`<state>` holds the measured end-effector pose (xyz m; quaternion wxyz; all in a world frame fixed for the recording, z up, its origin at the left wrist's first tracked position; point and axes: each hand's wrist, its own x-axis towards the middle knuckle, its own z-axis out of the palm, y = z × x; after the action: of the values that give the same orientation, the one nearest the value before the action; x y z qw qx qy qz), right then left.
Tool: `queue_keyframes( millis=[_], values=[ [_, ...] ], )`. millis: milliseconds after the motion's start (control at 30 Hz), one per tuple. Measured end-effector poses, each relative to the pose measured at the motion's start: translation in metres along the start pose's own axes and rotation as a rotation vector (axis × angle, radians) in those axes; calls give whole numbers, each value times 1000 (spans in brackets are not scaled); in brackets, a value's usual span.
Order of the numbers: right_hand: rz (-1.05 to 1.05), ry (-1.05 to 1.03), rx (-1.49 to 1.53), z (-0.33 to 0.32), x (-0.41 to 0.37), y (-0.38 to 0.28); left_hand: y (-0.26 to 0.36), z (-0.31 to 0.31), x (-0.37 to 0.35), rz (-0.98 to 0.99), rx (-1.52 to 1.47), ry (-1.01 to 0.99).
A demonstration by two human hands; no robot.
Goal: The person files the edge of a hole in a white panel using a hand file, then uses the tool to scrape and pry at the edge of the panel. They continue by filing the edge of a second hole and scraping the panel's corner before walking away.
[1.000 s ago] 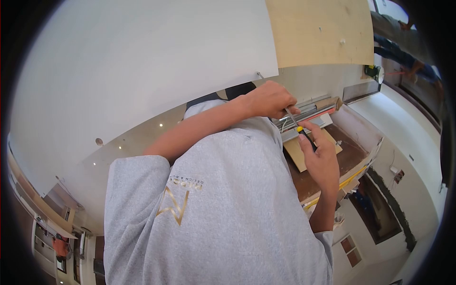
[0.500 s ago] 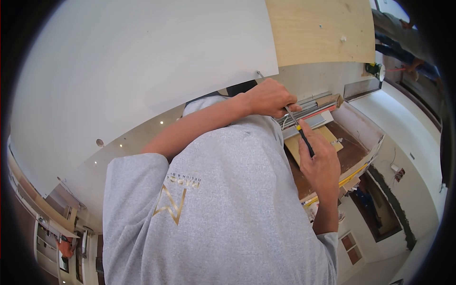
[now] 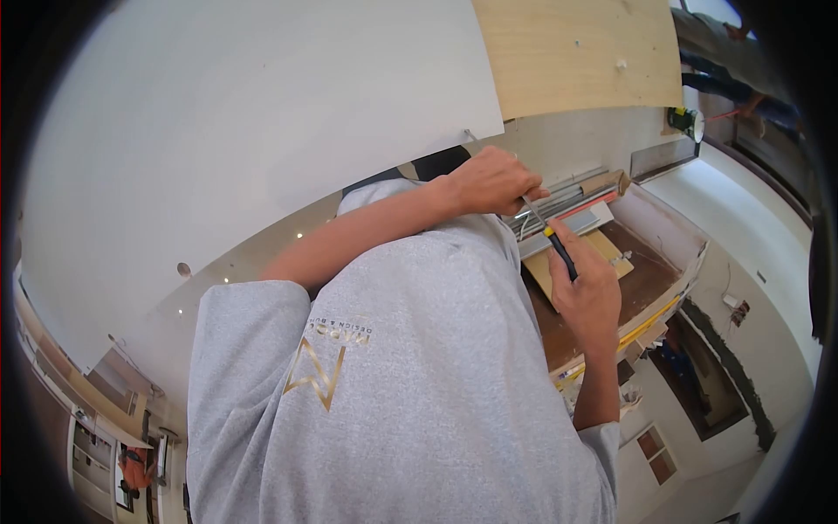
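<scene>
My right hand [image 3: 587,281] grips the black handle of a screwdriver [image 3: 561,249], which has a yellow band where the shaft begins. The metal shaft runs up and left into my left hand [image 3: 497,182], whose fingers are curled closed around it. Beyond the left knuckles a thin metal end sticks out in line with the shaft, right at the lower edge of a large white panel [image 3: 288,96]. My left forearm crosses in front of my grey T-shirt [image 3: 419,367]. The fingers hide the middle of the shaft.
A pale wooden board [image 3: 580,57] adjoins the white panel. To the right, metal strips [image 3: 576,194] and a small wooden board [image 3: 602,255] lie above a brown surface. A green and white bucket [image 3: 688,122] and a person [image 3: 738,65] are at upper right; another person [image 3: 135,469] is far lower left.
The view has shifted slightly, moving the panel and wooden board a little left. Both hands keep the same grip on the screwdriver, with hardly any movement.
</scene>
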<state>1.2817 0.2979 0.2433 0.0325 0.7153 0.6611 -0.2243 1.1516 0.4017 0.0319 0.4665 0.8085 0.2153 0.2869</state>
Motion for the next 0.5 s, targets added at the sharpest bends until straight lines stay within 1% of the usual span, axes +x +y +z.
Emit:
queue_keyframes(
  millis=[133, 233, 400, 500],
  values=[
    [-11, -45, -56, -12, 3, -8, 3, 0, 0, 15, -46, 70],
    [21, -105, -87, -18, 7, -12, 5, -1, 0, -15, -53, 58],
    [-50, -62, -62, -15, 9, -6, 3, 0, 1, -33, -44, 40],
    [-56, -53, -57, -15, 9, -4, 4, 0, 2, -35, -39, 30]
  ],
)
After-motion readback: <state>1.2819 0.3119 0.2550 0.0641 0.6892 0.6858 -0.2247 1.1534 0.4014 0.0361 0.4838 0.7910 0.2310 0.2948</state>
